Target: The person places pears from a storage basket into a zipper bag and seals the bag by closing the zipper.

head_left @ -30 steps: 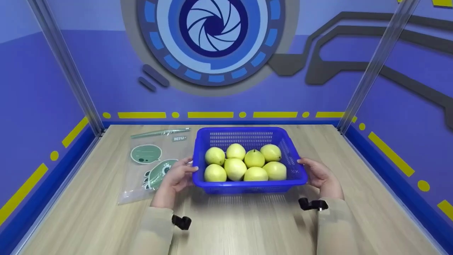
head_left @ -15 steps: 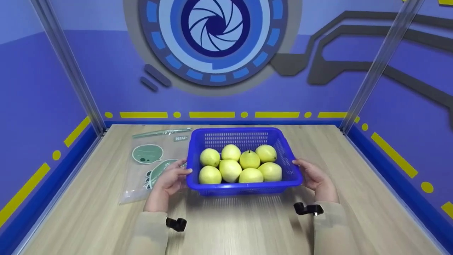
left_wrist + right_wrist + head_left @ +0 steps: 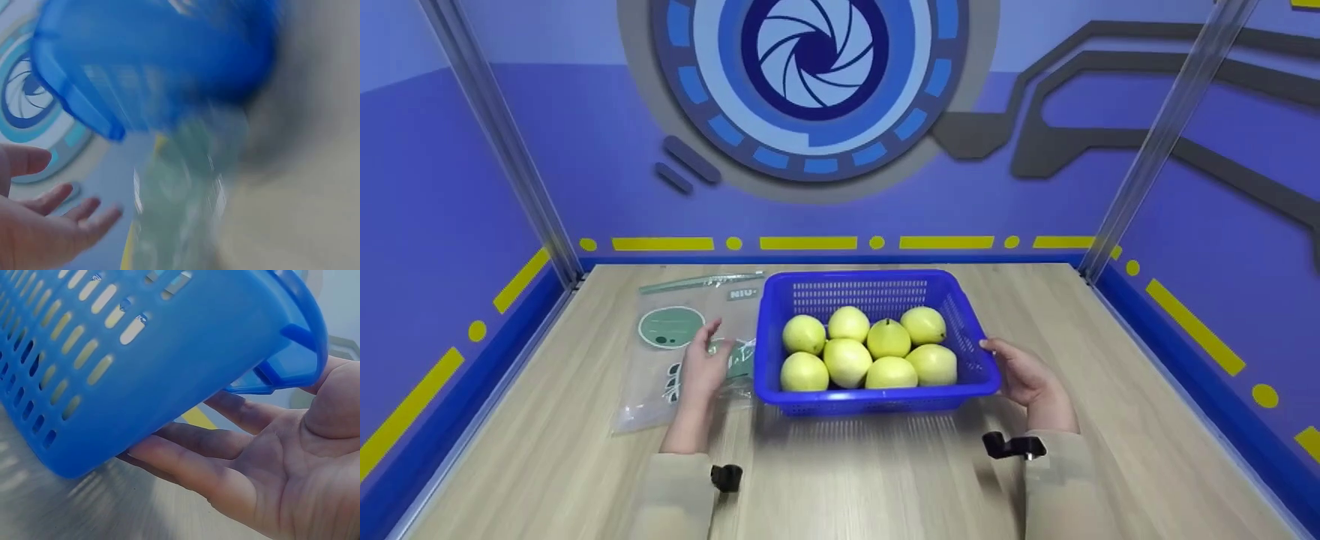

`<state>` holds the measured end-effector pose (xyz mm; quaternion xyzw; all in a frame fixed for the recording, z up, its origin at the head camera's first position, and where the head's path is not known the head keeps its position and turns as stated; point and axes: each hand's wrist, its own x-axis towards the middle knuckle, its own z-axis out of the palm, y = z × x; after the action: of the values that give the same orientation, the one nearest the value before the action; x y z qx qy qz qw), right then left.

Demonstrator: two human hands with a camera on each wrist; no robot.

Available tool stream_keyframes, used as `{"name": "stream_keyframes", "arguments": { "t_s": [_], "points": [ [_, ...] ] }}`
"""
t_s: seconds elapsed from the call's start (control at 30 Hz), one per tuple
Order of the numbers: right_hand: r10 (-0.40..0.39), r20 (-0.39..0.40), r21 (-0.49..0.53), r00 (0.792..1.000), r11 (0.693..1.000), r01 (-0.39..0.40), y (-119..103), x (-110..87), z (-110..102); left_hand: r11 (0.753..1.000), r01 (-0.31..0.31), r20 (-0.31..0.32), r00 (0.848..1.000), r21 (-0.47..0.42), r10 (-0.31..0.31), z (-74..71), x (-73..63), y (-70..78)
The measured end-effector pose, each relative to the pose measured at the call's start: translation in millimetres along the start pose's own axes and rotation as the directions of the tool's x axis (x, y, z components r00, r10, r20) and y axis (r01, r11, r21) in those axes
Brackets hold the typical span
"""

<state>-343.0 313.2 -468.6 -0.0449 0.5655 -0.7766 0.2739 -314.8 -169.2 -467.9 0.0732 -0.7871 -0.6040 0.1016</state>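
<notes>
A blue plastic basket (image 3: pixel 877 391) holds several yellow-green pears (image 3: pixel 847 363). My right hand (image 3: pixel 1031 381) grips the basket's right end: the thumb is at the rim, and in the right wrist view the fingers (image 3: pixel 185 461) reach against the side wall from below. Off the basket's left end, my left hand (image 3: pixel 705 375) holds nothing, its fingers spread and relaxed in the left wrist view. It hovers over a clear zip bag (image 3: pixel 649 382) with green prints, which lies flat on the table beside the basket and is partly hidden by the hand.
The wooden table (image 3: pixel 840 480) is bounded by blue panels at the back and both sides. Metal posts (image 3: pixel 1170 135) stand at the two back corners. A black wrist mount (image 3: pixel 1014 445) sits on the right sleeve, and another (image 3: pixel 726 478) on the left.
The basket has shifted slightly left and toward me, then stopped. My left hand has let go of its left rim and moved left over the bag; my right hand keeps its grip.
</notes>
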Motion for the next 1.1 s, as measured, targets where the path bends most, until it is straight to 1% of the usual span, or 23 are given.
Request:
{"name": "stream_keyframes", "arguments": {
  "t_s": [0.03,0.07,0.13,0.17,0.2,0.27,0.33,0.37,0.4,0.47,0.53,0.57,0.67,0.7,0.83,0.93,0.97,1.03,1.07,1.1],
  "points": [
    [-0.001,-0.007,-0.001,1.000,1.000,0.001,0.1,0.2,0.3,0.993,-0.014,0.008,1.000,0.115,0.013,-2.1,0.5,-3.7],
    [-0.001,-0.012,-0.002,1.000,1.000,0.001,0.2,0.2,0.6,0.976,-0.022,0.035,0.999,0.215,0.015,-4.2,0.9,-7.1],
    [-0.001,-0.022,-0.001,1.000,1.000,0.001,0.4,0.3,1.1,0.935,-0.021,0.108,0.994,0.353,-0.018,-6.8,0.8,-12.7],
    [-0.002,-0.027,-0.004,1.000,1.000,0.002,0.5,0.5,1.1,0.913,-0.024,0.131,0.991,0.406,-0.032,-7.8,0.7,-14.7],
    [-0.002,-0.031,-0.005,1.000,1.000,0.001,0.5,0.7,1.1,0.886,-0.025,0.139,0.989,0.463,-0.044,-8.7,0.0,-15.9],
    [-0.003,-0.034,-0.013,0.999,1.000,0.003,0.6,0.5,1.2,0.822,0.000,0.130,0.987,0.569,-0.089,-11.1,-2.3,-16.6],
    [-0.003,-0.037,-0.023,0.999,1.000,0.002,0.8,0.6,1.3,0.756,0.055,0.092,0.984,0.652,-0.151,-14.4,-5.7,-15.9],
    [-0.004,-0.041,-0.029,0.999,1.000,0.002,1.0,0.7,1.4,0.725,0.090,0.068,0.980,0.683,-0.186,-16.3,-7.5,-15.4],
    [-0.003,-0.042,-0.033,0.999,0.999,0.002,1.1,0.6,1.6,0.700,0.129,0.044,0.974,0.703,-0.224,-18.0,-9.5,-14.8],
    [-0.003,-0.042,-0.037,0.999,0.999,0.002,1.6,0.5,0.7,0.668,0.210,0.006,0.952,0.713,-0.306,-20.9,-12.6,-13.6],
    [-0.003,-0.046,-0.041,0.999,0.999,0.001,2.2,0.5,1.0,0.645,0.280,-0.031,0.929,0.711,-0.369,-22.5,-15.5,-13.0],
    [-0.002,-0.045,-0.042,0.999,0.999,0.000,2.4,0.5,1.1,0.638,0.303,-0.042,0.920,0.708,-0.390,-23.1,-16.5,-12.9],
    [0.000,-0.037,-0.045,0.999,0.999,-0.001,2.7,0.9,1.7,0.616,0.349,-0.061,0.897,0.706,-0.438,-24.2,-19.7,-13.0],
    [-0.002,-0.035,-0.046,0.999,0.999,0.000,2.6,1.1,2.1,0.613,0.351,-0.059,0.894,0.708,-0.443,-25.0,-20.5,-13.7],
    [-0.018,-0.034,-0.048,0.999,0.999,0.017,2.4,1.4,1.9,0.613,0.334,-0.038,0.895,0.716,-0.443,-32.1,-22.1,-16.0],
    [-0.028,-0.034,-0.051,0.999,0.998,0.026,2.3,0.9,1.5,0.596,0.300,-0.013,0.900,0.745,-0.436,-43.8,-22.4,-16.0],
    [-0.028,-0.035,-0.051,0.999,0.998,0.026,2.2,0.6,1.4,0.585,0.281,-0.003,0.903,0.761,-0.429,-48.7,-22.6,-15.6],
    [-0.024,-0.036,-0.048,0.999,0.999,0.022,1.9,-0.1,0.3,0.568,0.226,0.022,0.918,0.792,-0.397,-59.5,-24.2,-15.1],
    [-0.024,-0.038,-0.049,0.999,0.999,0.022,1.6,-0.4,0.0,0.564,0.203,0.033,0.924,0.800,-0.380,-64.7,-25.5,-14.7],
    [-0.023,-0.040,-0.048,0.999,0.999,0.021,1.2,-0.7,-0.5,0.567,0.188,0.040,0.930,0.802,-0.366,-69.4,-26.7,-14.8]
  ]
}}
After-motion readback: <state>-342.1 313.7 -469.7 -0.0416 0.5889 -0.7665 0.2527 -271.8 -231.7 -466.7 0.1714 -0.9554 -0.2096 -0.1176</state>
